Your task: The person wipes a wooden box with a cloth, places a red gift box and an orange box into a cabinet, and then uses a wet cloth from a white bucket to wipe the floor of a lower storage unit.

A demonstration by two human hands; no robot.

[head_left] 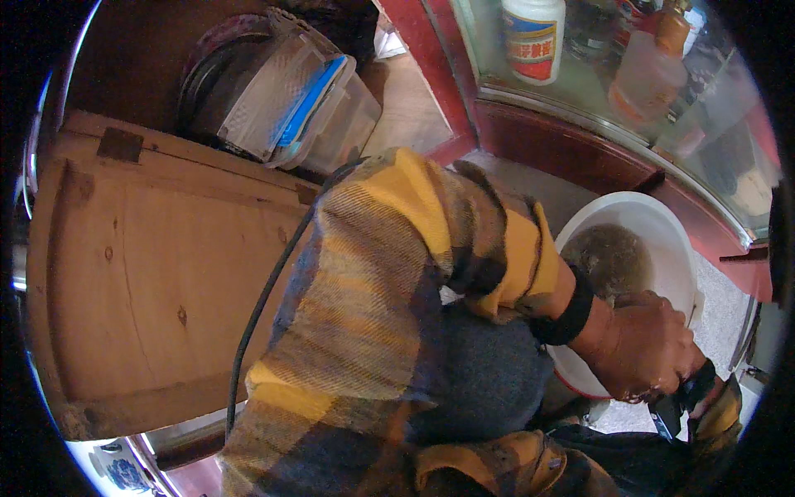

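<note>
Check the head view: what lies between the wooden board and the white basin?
In the head view, the person's plaid-sleeved arm and a black cable lie between the wooden board and the white basin.

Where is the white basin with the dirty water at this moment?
In the head view, the white basin is at the right, on the floor below the glass cabinet, with the left hand over its near rim.

White plastic basin (662, 228) sits low on the right, on a speckled grey floor right beside a dark red cabinet base. It's round and upright, with what looks like a reddish edge along its near rim. Inside there's murky brownish water, can't really tell what's in it. The near side of the rim is covered by the hands, so only the far half and the inner wall show properly.
</note>
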